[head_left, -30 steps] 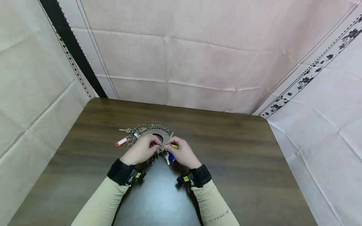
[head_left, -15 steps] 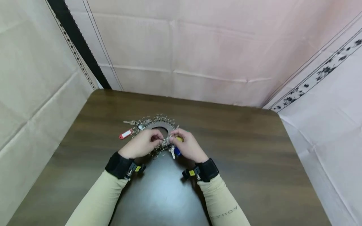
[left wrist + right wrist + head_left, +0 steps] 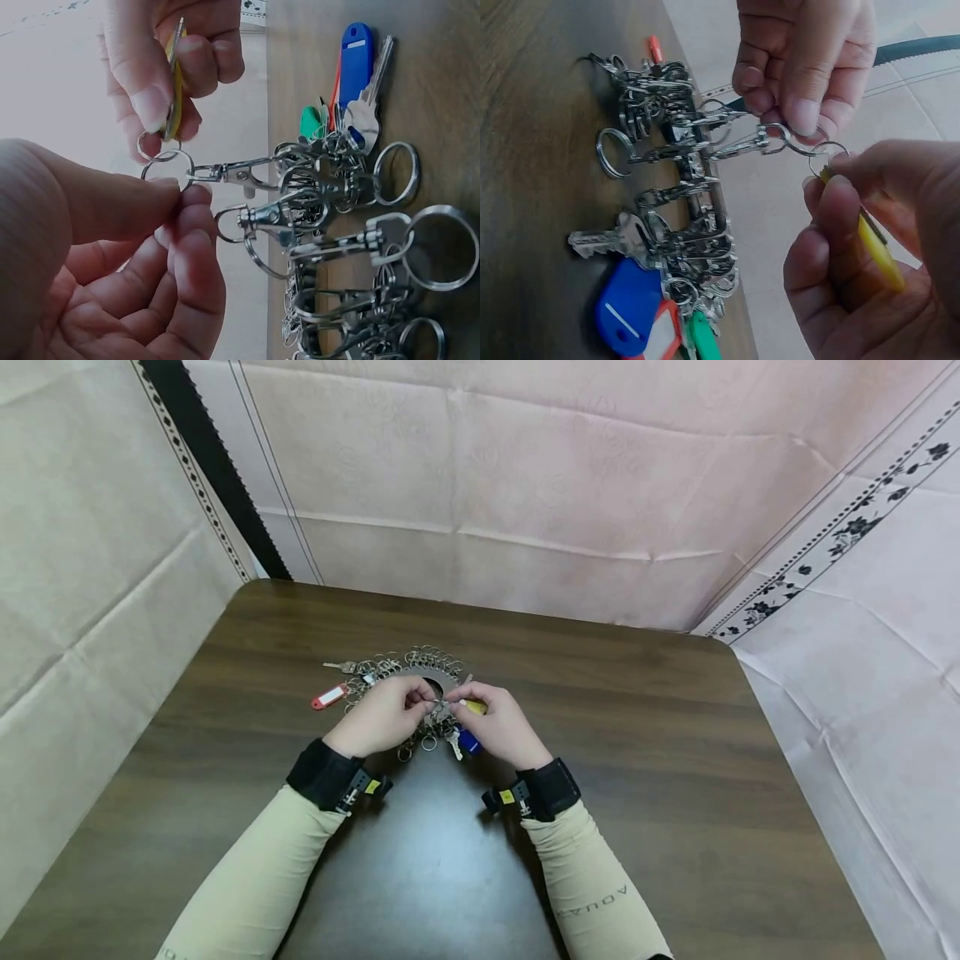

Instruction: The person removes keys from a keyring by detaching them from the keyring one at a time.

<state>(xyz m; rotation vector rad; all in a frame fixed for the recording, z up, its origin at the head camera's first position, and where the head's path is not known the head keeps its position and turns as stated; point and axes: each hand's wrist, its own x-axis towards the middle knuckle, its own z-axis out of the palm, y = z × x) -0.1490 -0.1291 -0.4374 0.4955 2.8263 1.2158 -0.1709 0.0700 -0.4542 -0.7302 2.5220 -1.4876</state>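
My left hand (image 3: 386, 714) pinches a split key ring (image 3: 190, 166) between thumb and index finger; this ring hangs from a metal swivel clasp (image 3: 236, 175). Opposite it, my right hand (image 3: 498, 722) pinches a yellow key tag (image 3: 877, 251) together with a thin key seen edge-on. The tag's small wire ring (image 3: 838, 145) overlaps the split ring at the fingertips; whether the two are linked I cannot tell. Beneath both hands lies a grey round holder (image 3: 417, 672) with many clasps and rings around its edge, partly hidden by the hands.
From the holder's near side hang a blue tag (image 3: 468, 741) and a silver key (image 3: 454, 744). A red tag (image 3: 330, 697) and another key (image 3: 341, 667) stick out left. A green tag (image 3: 310, 122) sits beside the blue one. Everything rests on a brown wooden table (image 3: 637, 760) backed by pale cloth.
The head view has shifted, so the table sits higher in it. Both hands stay over the holder, their fingertips now closer than half a second ago. Loose rings on the near side show more plainly.
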